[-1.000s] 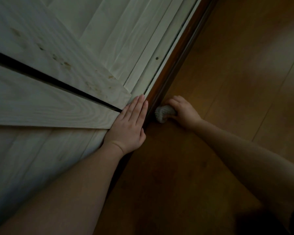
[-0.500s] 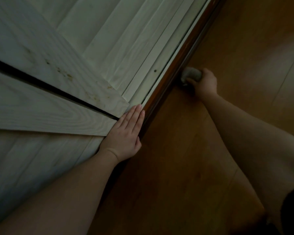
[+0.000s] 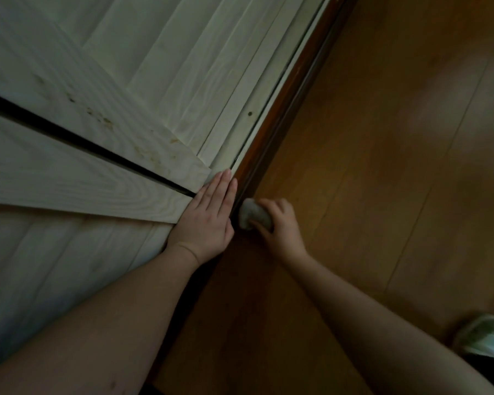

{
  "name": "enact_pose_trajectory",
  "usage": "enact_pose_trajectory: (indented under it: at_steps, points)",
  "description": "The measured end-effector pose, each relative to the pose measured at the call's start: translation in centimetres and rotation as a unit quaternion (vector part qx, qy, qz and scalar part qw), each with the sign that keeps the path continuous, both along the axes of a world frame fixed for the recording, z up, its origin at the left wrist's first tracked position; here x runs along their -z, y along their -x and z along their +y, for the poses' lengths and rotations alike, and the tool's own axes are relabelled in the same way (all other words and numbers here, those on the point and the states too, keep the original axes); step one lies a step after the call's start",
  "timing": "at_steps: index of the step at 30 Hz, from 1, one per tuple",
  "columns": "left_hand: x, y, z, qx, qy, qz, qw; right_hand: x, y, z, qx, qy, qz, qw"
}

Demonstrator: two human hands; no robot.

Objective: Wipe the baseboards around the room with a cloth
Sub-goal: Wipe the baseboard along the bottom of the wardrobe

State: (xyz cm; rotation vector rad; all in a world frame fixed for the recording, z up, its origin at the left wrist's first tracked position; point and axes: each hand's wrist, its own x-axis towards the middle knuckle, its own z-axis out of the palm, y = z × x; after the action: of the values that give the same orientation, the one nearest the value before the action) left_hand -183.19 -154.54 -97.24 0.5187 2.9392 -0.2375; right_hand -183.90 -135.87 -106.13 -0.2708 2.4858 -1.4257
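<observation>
Pale cloth (image 3: pixel 253 214) gripped in right hand (image 3: pixel 280 232); touching baseboard (image 3: pixel 290 101).

Dim, murky pic w/ soft glare on floor (image 3: pixel 428 115) upper right, dark lower corners, slight wide-angle bend.

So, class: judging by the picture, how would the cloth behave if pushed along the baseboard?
The cloth is bunched in the right hand, so it is probably soft and floppy. It looks light. Pressed against the baseboard, it would likely squash and drag, not roll.
</observation>
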Motion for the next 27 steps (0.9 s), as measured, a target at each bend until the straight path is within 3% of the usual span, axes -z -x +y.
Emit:
enact_pose_trajectory:
  at_steps: [4, 9, 15, 21, 27]
  points:
    - [0.2, 0.0, 0.0, 0.006, -0.01, 0.01, 1.0, 0.8, -0.7, -1.5, 0.052, 0.024, -0.017, 0.998]
    - [0.0, 0.0, 0.0, 0.003, -0.021, 0.007, 1.0, 1.0, 1.5, -0.4, 0.031, 0.021, 0.033, 0.999]
    - [0.2, 0.0, 0.0, 0.003, -0.042, 0.017, 0.999, -1.1, 12.8, 2.4, 0.126, 0.042, -0.002, 0.991]
    - [0.4, 0.0, -0.1, -0.001, -0.034, 0.021, 0.999, -3.6, 22.4, 4.7, 0.172, -0.025, -0.023, 0.985]
    - [0.1, 0.1, 0.1, -0.003, -0.031, 0.028, 0.999, -5.0, 22.0, 6.0, 0.165, -0.036, 0.012, 0.986]
